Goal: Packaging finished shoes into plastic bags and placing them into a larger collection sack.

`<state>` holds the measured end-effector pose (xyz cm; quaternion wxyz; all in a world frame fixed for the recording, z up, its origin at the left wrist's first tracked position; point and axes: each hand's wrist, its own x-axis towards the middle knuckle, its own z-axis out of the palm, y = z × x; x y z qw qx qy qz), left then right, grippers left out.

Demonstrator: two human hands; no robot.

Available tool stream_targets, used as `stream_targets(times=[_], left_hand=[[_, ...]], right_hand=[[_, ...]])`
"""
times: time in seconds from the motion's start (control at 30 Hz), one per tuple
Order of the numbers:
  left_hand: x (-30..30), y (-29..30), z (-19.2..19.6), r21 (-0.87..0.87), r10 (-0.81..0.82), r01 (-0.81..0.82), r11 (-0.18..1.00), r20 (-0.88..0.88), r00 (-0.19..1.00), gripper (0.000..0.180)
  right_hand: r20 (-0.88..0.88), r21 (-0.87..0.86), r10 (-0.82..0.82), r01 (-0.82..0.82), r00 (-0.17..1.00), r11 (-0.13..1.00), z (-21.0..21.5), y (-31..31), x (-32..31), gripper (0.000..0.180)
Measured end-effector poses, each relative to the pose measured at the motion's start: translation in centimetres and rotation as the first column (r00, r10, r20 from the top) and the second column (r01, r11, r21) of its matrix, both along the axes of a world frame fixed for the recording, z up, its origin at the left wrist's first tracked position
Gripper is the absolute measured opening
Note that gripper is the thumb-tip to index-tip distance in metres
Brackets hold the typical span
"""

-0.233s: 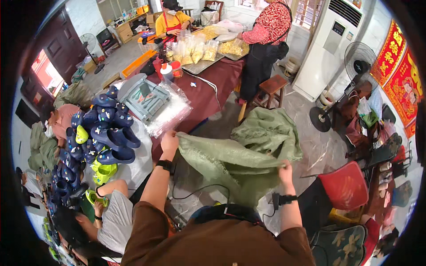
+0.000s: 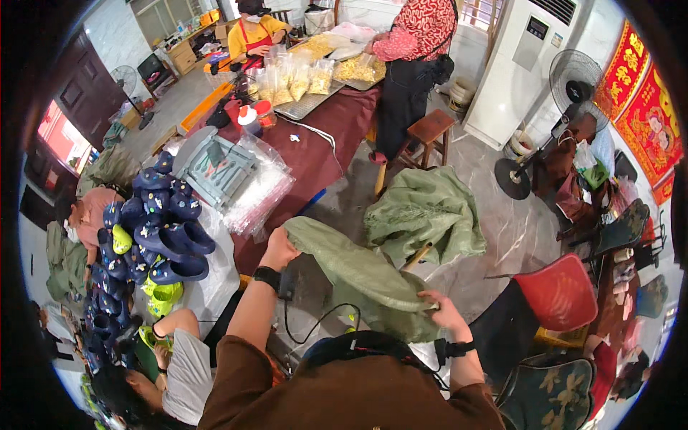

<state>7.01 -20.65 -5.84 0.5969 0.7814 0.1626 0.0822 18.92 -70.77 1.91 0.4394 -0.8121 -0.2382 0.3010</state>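
A green woven sack (image 2: 351,261) is stretched between my hands over the floor, its upper edge bowed upward. My left hand (image 2: 279,249) is closed on its left corner beside the table's edge. At the other end, my right hand (image 2: 446,312) pinches the sack's right corner; the fingers are slightly blurred. Just beyond the held sack, a heap of green woven sacking (image 2: 430,208) lies crumpled on the floor. Whether the two are joined underneath cannot be seen. A wooden stick (image 2: 418,256) pokes out between them.
Left stands a table with piled navy clogs (image 2: 172,244) and a grey plastic case (image 2: 218,172). Ahead, a dark red cloth-covered table (image 2: 322,161) bears filled bags; two people work there. A stool (image 2: 430,129), fan (image 2: 512,179) and red chair (image 2: 555,297) are around. Co-workers sit at left.
My right hand has moved left and nearer to me, so the sack hangs less wide. It has drawn away from the floor heap, uncovering the stick. The view has shifted slightly.
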Motion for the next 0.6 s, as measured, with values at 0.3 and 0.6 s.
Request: stream_targets(times=[0.3, 0.6], left_hand=[[20.0, -3.1, 11.4, 0.086, 0.195, -0.207, 0.975, 0.124, 0.973, 0.038], [29.7, -2.0, 9.5, 0.721, -0.313, 0.172, 0.671, 0.065, 0.948, 0.047]], right_hand=[[-0.472, 0.278, -0.375, 0.538, 0.798, 0.796, -6.7, 0.4, 7.6, 0.026], [-0.544, -0.038, -0.712, 0.834, 0.444, 0.55, -12.0, -0.6, 10.4, 0.057]])
